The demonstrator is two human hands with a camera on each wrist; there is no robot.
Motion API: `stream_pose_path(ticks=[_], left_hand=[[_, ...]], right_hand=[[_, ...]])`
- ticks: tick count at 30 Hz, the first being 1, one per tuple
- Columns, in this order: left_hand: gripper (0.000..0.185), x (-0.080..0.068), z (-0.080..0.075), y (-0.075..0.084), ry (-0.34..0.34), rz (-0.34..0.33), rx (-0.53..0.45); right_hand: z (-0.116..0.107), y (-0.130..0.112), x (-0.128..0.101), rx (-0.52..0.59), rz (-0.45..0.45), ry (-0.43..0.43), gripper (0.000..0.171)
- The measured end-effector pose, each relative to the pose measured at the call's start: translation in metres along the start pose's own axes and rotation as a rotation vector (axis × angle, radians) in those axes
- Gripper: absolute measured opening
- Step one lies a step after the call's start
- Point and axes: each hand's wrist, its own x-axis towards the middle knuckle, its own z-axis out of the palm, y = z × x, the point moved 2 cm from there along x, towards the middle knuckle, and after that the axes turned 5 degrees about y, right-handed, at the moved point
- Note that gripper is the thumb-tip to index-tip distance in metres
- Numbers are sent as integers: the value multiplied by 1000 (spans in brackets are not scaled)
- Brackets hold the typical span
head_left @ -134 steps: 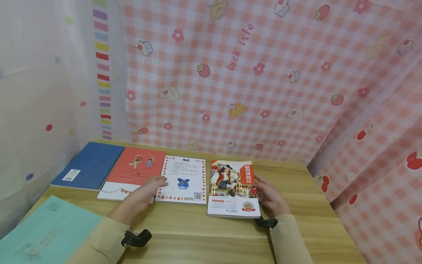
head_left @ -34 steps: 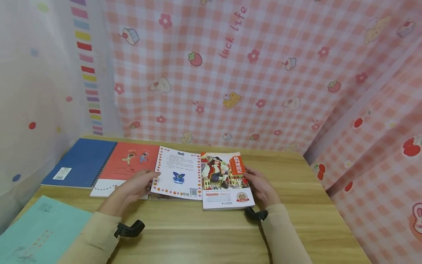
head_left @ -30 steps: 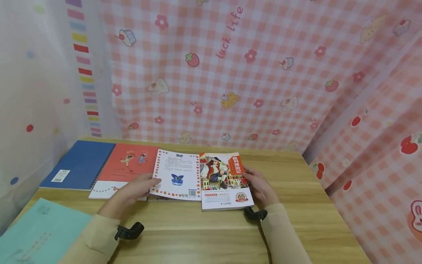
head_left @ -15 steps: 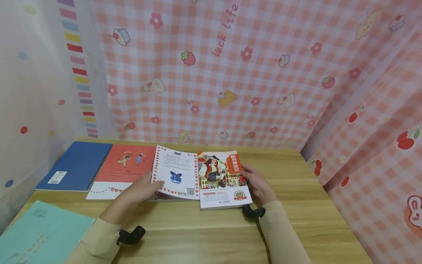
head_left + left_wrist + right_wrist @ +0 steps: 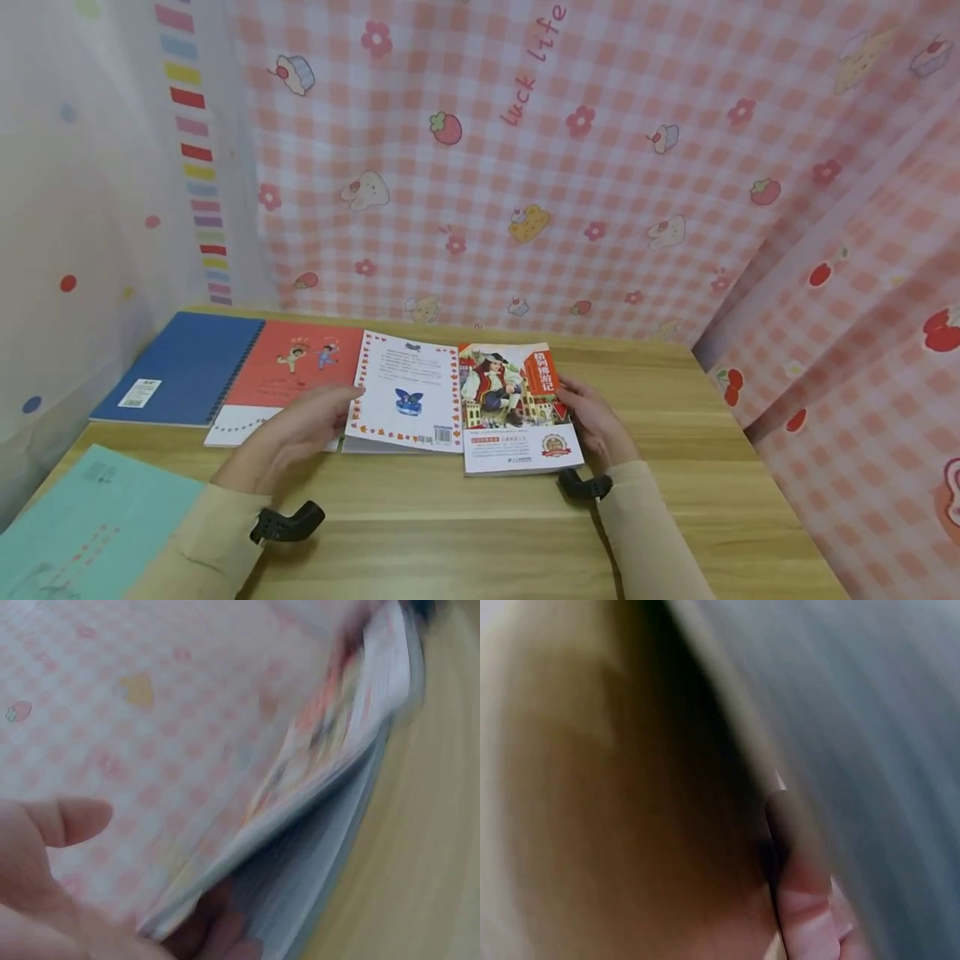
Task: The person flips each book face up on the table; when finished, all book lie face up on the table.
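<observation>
On the tabletop [image 5: 480,533], in the head view, four books lie in a row. The white book [image 5: 408,393] lies at the centre, its right edge against the picture-cover book [image 5: 517,408] at 3 o'clock. The left hand [image 5: 300,429] holds the white book's left edge at 9 o'clock, fingers curled round the cover. The right hand [image 5: 596,421] lies against the picture-cover book's right edge, fingers bent along it; whether they close on it cannot be told here. At 9 o'clock of the left hand lie a red book [image 5: 296,375] and a blue notebook [image 5: 187,367]; a teal folder [image 5: 82,533] lies at 7 o'clock.

Left wrist view: the white book [image 5: 330,750] is raised at one edge, cover bowing, fingers [image 5: 217,930] beneath and thumb [image 5: 67,821] above.

Right wrist view: blurred; one fingertip [image 5: 799,877] presses a page edge.

Handling judgement: thin paperbacks, light and flexible, with smooth covers likely to slide on each other. Take hold at the long free edge, thumb above, fingers below.
</observation>
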Motion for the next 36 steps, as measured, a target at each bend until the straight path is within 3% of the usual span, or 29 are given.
stream_pose_path(ticks=[5,11,16,22,26,32,36], left_hand=[[79,4,14,-4,30,-15,-86],[53,8,9,-11,-38,23,-87],[50,12,14,-15,-31,89,-129],[54,13,5,-14,-7,114,-169],[55,11,-2,-10,-8,127,-163],[53,12,1,-13,-13,120,-167],[52,12,1,-13,-26,123,-185]], right_hand=[[-2,0,-1,3,12,-16,52],[-3,-3,2,15,10,-13,52],[-4,-2,3,24,22,5,51],[-2,1,4,5,18,-1,51],[1,-1,4,-30,-1,-4,50],[0,-5,-3,-66,37,24,47],[2,-10,-5,-192,-8,42,47]])
